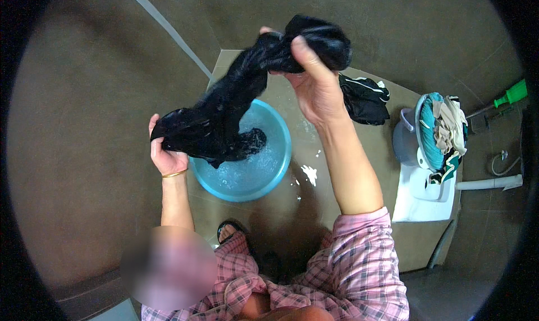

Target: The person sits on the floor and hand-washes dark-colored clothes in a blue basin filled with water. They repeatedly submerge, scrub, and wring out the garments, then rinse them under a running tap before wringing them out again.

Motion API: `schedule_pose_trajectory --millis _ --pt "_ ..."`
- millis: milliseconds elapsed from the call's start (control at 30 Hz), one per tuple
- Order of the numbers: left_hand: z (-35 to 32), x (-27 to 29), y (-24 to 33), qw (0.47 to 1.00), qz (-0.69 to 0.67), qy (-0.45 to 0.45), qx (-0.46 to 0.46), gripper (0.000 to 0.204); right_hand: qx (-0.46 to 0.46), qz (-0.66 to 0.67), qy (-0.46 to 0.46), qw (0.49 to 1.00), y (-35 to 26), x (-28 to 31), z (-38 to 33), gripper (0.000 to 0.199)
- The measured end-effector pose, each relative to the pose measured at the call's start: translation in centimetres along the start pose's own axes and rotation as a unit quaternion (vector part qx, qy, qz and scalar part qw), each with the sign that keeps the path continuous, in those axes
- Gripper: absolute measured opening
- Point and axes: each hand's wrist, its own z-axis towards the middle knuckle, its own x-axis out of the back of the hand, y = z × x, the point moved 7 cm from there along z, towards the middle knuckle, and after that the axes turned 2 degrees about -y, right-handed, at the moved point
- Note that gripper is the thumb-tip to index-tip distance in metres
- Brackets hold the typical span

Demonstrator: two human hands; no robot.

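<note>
A wet black garment is stretched between my two hands above a round blue basin of water. My left hand, with a thin gold bangle at the wrist, grips its lower left end. Higher and to the right, my right hand is closed on the other end, the thumb pressed over the bunched cloth. The garment's lowest part hangs down into the basin, against the water. I cannot tell what kind of garment it is.
On the floor right of the basin lies another black garment with white trim. Farther right stands a bucket topped by a teal basket of clothes, beside a white squat toilet. White foam spots the floor.
</note>
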Motion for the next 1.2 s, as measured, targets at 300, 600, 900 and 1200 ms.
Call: schedule_pose_trajectory --millis 300,600,900,1200 --pt "-1.9 4.6 -9.5 0.465 0.868 -0.167 0.048 0.100 -0.102 -0.801 -0.213 0.549 17.9 7.4 -5.9 0.039" --pt "-6.8 15.8 -19.6 0.236 0.897 -0.209 0.309 0.103 -0.301 -0.815 -0.266 0.417 32.9 16.8 -15.2 0.038" --pt "-3.8 19.0 -21.5 0.222 0.871 -0.289 0.328 0.090 -0.517 -0.657 -0.302 0.458 33.5 15.6 -15.4 0.051" --pt "-2.4 8.4 -13.4 0.491 0.800 -0.264 0.221 0.119 -0.190 -0.479 -0.216 0.829 13.9 3.2 -3.8 0.043"
